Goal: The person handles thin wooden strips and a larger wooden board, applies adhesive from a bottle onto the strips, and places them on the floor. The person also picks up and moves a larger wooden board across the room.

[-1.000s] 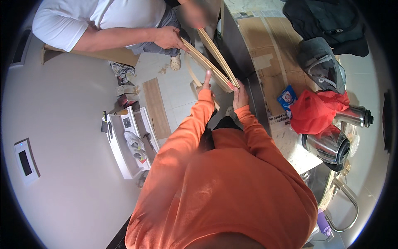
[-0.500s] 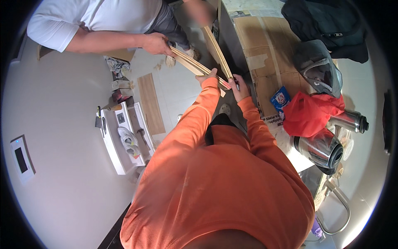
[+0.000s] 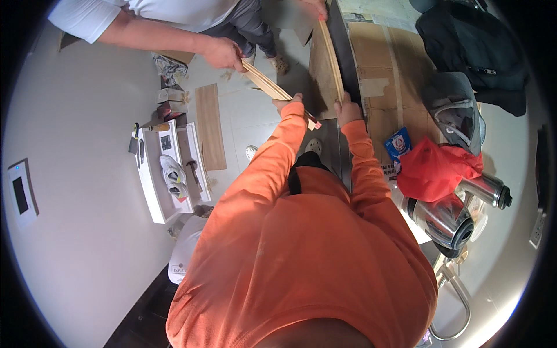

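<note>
Left hand (image 3: 288, 103) has fingers wrapped round slanting boards (image 3: 264, 82), right hand (image 3: 349, 111) round straight-ahead board (image 3: 332, 61), co-worker's hands (image 3: 224, 55) at far ends.

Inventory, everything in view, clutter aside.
Boards: at least two, tan, top centre
Plank: one, brown, floor
Coworker: one, white shirt, top
Rack: one, white, left
Shoes: count unclear, pale, in rack
Wall panel: one, white, left
Cardboard: one, brown, right
Backpack: one, black, right
Pouch: one, grey, beside backpack
Packet: one, blue, right
Plastic bag: one, red, right
Kettle, flask: one each, silver, right
Faucet: one, silver, right
Left hand: one, orange sleeve, on boards
Right hand: one, orange sleeve, on boards
</note>
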The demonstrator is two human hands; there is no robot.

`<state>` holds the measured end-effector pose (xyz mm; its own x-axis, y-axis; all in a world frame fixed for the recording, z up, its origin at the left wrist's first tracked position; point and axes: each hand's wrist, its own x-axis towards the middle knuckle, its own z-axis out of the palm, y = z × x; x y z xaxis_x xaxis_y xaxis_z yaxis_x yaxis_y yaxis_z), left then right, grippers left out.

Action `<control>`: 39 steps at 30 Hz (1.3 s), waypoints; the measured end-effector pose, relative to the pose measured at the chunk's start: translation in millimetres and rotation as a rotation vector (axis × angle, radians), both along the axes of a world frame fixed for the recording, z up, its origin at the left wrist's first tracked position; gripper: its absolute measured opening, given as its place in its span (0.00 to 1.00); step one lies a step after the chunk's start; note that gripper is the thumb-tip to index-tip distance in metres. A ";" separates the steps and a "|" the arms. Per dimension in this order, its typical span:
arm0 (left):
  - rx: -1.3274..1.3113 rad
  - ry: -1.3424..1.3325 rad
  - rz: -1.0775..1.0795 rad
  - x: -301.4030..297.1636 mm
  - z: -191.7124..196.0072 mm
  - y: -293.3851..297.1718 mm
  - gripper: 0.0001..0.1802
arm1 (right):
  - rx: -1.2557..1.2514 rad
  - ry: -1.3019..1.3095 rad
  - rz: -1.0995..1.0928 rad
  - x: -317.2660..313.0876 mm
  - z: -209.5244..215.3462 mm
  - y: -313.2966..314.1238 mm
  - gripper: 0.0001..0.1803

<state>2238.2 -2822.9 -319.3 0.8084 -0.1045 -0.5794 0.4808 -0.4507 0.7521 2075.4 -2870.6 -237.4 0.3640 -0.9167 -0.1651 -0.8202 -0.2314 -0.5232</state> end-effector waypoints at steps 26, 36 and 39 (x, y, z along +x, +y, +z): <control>-0.442 0.585 -0.446 54.1 63.3 63.8 0.50 | 0.141 0.208 0.322 90.2 43.4 26.5 0.34; -0.292 0.578 -0.412 104.0 18.2 216.0 0.34 | 0.030 0.349 0.252 155.2 29.8 9.3 0.28; -0.262 0.583 -0.313 124.0 -2.0 270.1 0.30 | 0.086 0.401 0.252 165.7 27.7 8.6 0.34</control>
